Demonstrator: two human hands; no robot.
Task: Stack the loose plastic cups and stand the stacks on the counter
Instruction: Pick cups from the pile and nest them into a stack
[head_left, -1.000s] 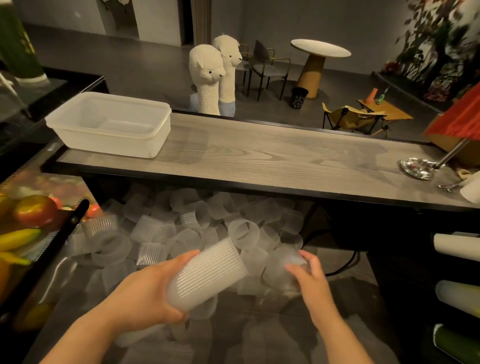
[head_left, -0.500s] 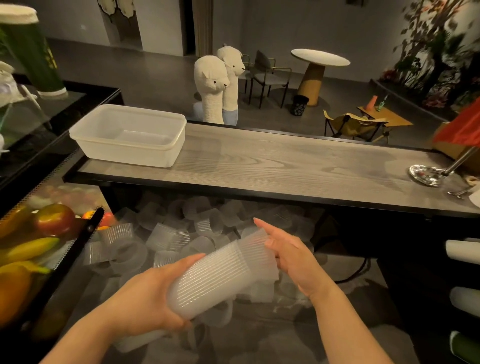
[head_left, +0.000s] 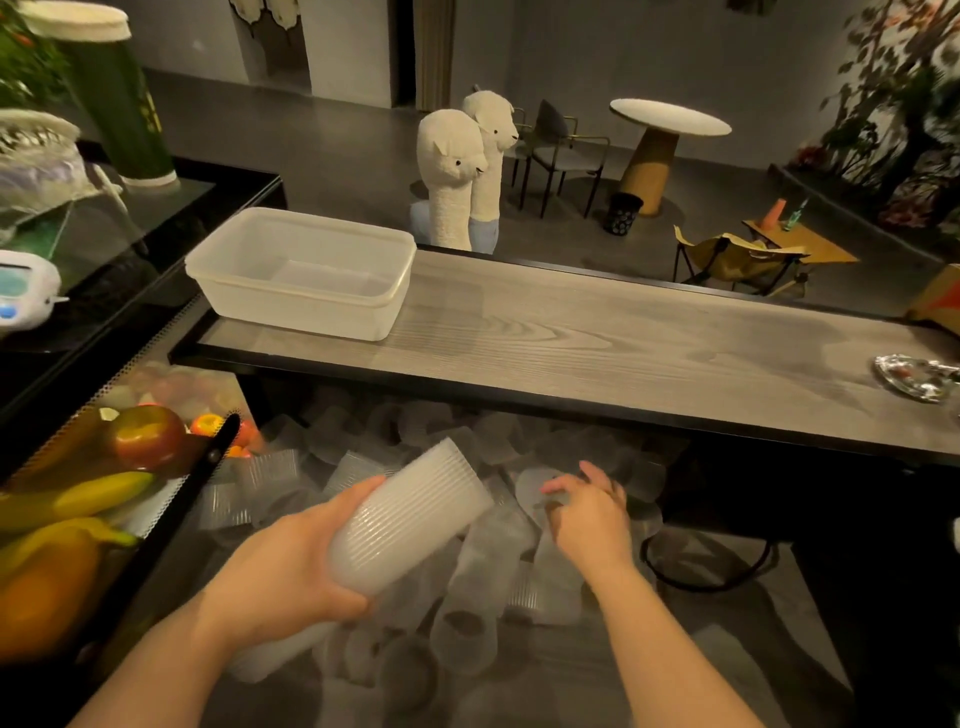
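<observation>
1. Since half a second ago, the right hand (head_left: 589, 522) has left the stack's mouth and dropped to the loose cups (head_left: 483, 577) on the lower surface, its fingers curled onto one; whether it grips that cup I cannot tell.
2. Left hand (head_left: 291, 566) wraps the tilted stack of cups (head_left: 410, 517), open end pointing up and right, just left of the right hand.
3. On the counter (head_left: 597, 343) stands a white tub (head_left: 304, 273), nothing visible inside.
4. At far left, a tray (head_left: 156, 499) holds fruit.
</observation>
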